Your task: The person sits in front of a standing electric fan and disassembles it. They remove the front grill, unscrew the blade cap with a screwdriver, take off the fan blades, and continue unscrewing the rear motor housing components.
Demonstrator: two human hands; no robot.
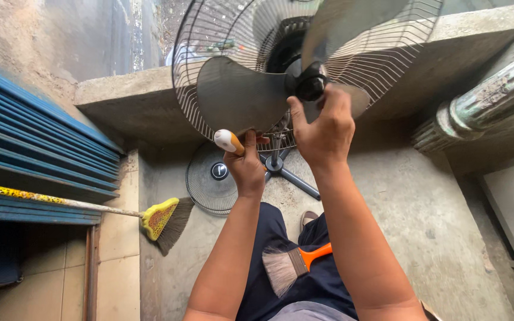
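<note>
Black hub cap (310,83) in right hand (322,128) fingertips; left hand (246,166) fisted round white-orange tool handle (229,141)

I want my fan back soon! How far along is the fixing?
Done: the round wire front grille is off, lying on the concrete floor. In hand: the right hand grips the black hub cap on the grey plastic blades; the left hand holds a white-orange tool handle. Left: blades still mounted.
</note>
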